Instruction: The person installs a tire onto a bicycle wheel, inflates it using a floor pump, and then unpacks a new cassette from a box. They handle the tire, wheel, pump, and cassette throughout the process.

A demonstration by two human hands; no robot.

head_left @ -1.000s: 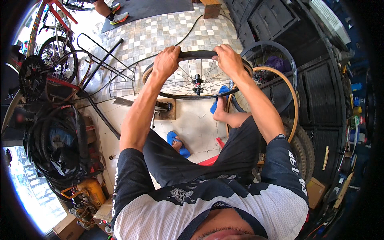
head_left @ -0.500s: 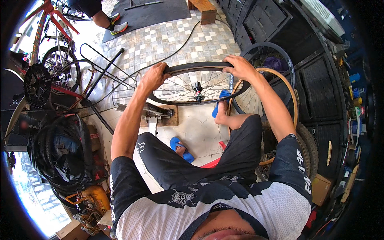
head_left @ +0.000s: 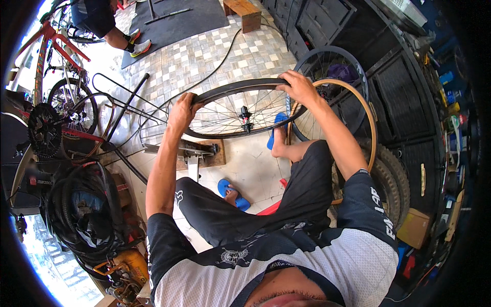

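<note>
2 bare hands are clamped on a bicycle wheel point(head_left: 245, 123): the left hand point(head_left: 181, 113) curls over the left side of its black tyre point(head_left: 235, 87), and the right hand point(head_left: 299, 88) closes over the upper right. This widely spaced grip probably balances the wheel from both sides while leaving the hub point(head_left: 245, 115) clear between. The wheel is in front of the parted knees point(head_left: 189, 192), tilted so that its right side sits higher in view; I cannot tell whether its lower edge bears on anything. Both forearms point(head_left: 161, 169) reach well forward, likely to give the broad hoop room beyond the legs. Near it, a wooden block point(head_left: 219, 157) with a metal fixture point(head_left: 194, 166) stands on the floor point(head_left: 250, 158). To the right, a tan hoop point(head_left: 374, 125) and a dark wheel point(head_left: 362, 77) stand by the black drawer cabinet point(head_left: 409, 97), apparently parked there to save floor space. At left are a bundle of black tyres or tubes point(head_left: 59, 204) and, farther off, a red bicycle frame point(head_left: 47, 31).
</note>
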